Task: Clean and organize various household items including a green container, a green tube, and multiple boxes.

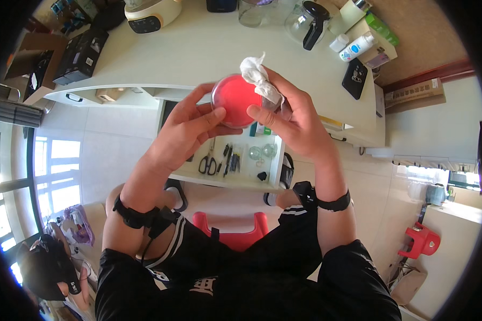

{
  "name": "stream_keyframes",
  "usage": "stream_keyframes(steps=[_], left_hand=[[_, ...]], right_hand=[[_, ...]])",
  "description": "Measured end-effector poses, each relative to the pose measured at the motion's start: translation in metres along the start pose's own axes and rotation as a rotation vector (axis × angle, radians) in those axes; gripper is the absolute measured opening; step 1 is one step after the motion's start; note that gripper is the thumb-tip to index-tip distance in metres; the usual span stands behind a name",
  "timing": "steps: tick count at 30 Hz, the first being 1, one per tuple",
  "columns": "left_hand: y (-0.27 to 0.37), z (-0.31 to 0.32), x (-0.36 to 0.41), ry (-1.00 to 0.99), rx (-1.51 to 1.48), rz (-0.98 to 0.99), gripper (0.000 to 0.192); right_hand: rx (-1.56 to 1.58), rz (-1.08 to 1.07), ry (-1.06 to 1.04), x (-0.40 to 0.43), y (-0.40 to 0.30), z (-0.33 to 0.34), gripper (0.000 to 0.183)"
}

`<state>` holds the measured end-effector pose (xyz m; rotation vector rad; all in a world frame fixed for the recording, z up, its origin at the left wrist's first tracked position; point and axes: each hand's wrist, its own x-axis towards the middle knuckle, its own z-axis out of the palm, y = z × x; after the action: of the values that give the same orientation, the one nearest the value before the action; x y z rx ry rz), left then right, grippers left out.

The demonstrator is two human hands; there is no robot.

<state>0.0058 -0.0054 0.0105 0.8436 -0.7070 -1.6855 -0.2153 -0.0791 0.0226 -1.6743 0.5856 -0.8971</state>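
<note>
Between my two hands is a round, clear container with a red face [237,99], held up over an open drawer. My left hand [197,120] grips its left and lower rim, thumb on the front edge. My right hand [295,116] holds the right side, its thumb at the red face, and also pinches a crumpled white tissue [261,78] against the upper right rim. In the drawer [225,181] below lie black-handled scissors [207,165], several pens [233,161], two clear glass-like round items [262,151] and a small black object [262,175].
On the white tabletop [209,48] stand a cream appliance [152,18], a glass jug with black lid [311,26], bottles [356,47] and a black phone-like device [354,78]. A red stool [233,236] is beneath me. Another person [52,269] is at lower left.
</note>
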Motion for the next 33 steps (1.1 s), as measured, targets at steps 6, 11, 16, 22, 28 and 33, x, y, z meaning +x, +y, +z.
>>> stream_keyframes(steps=[6, 11, 16, 22, 28, 33], left_hand=[[0.011, 0.007, -0.001, -0.080, 0.280, -0.063, 0.048], [-0.010, 0.017, 0.006, 0.120, -0.082, 0.089, 0.048], [-0.018, 0.026, 0.010, 0.191, -0.391, -0.043, 0.039], [-0.001, 0.004, 0.019, 0.020, -0.114, -0.158, 0.041], [-0.002, 0.012, 0.010, -0.060, -0.015, -0.084, 0.049], [-0.021, 0.005, 0.011, -0.015, -0.247, -0.018, 0.045]], right_hand=[[0.047, 0.162, -0.035, 0.000, -0.003, 0.011, 0.053], [-0.489, -0.200, 0.386, -0.005, 0.005, 0.058, 0.052], [-0.786, -0.315, 0.390, -0.012, 0.022, 0.065, 0.068], [-0.013, -0.065, 0.178, -0.003, 0.006, 0.019, 0.055], [-0.274, 0.011, 0.213, -0.006, -0.003, 0.024, 0.047], [-0.615, -0.342, 0.456, -0.013, 0.017, 0.066, 0.045]])
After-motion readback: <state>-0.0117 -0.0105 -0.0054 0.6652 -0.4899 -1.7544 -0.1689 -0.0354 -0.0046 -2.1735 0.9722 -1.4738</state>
